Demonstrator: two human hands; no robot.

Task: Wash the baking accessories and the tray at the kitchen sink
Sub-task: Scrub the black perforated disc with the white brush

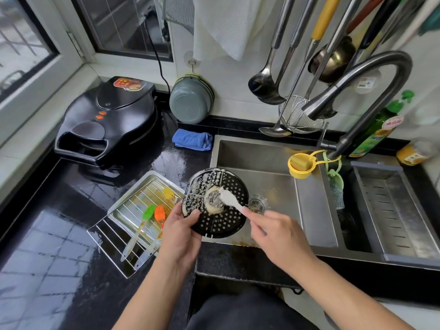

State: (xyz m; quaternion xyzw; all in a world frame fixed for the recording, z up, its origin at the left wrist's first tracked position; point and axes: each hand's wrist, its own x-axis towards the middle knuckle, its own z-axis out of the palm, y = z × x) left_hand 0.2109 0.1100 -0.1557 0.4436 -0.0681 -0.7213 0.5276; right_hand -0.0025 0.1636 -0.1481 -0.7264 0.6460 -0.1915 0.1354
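**While you scrub, the tray waits**

While your left hand [179,231] grips the black perforated plate [215,202] by its near rim over the sink's [266,160] left edge, your right hand [277,231] pinches a white brush [229,198], bristles on the plate's foamy centre. Left of it, the tray [133,198] sits on the counter [59,234], holding a rack [112,236] and silicone brushes [148,211].

Nothing here can really be read. The black electric griddle [112,120] carries a red and yellow sticker, the green detergent bottle [378,129] a label with a pink badge, the small yellow jar [415,154] a white label; all too blurred.
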